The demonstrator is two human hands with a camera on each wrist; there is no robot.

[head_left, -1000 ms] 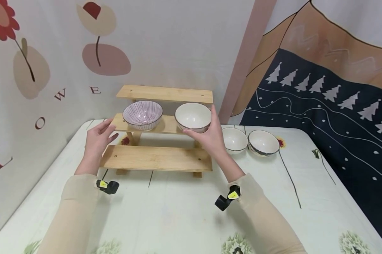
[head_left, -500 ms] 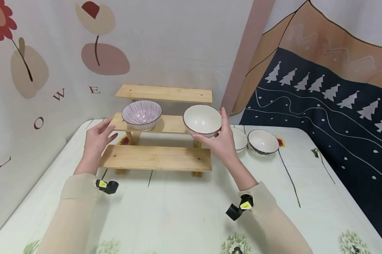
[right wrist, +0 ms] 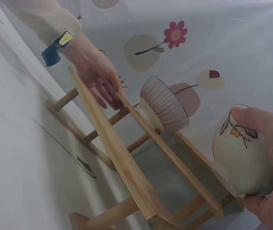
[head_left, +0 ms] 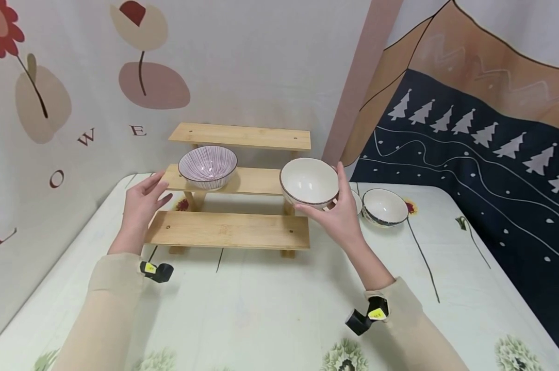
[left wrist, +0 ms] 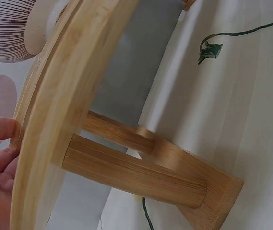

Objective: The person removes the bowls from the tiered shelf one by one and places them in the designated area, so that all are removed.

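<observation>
My right hand (head_left: pixel 337 219) holds a white bowl (head_left: pixel 309 180) with a dark rim, thumb in front and fingers round its right side. In the right wrist view the outside of this bowl (right wrist: pixel 244 153) carries a painted flower sprig. It is off the three-step wooden stand (head_left: pixel 228 230), at the right end of the middle step. At that step's left end, my left hand (head_left: pixel 142 206) grips the board edge between thumb and fingers; the left wrist view has its fingertips on the wood (left wrist: pixel 30 105). A purple-striped bowl (head_left: pixel 208 167) sits upright on the middle step's left.
To the right of the stand, a patterned bowl (head_left: pixel 385 207) rests on the flowered tablecloth (head_left: pixel 261 309). Another white bowl (head_left: pixel 356 202) beside it is mostly hidden by my right hand. A printed curtain (head_left: pixel 261 62) hangs behind the stand.
My right hand has carried the white bowl right and slightly toward me, from over the middle step to its right end. My left hand has stayed at the stand.
</observation>
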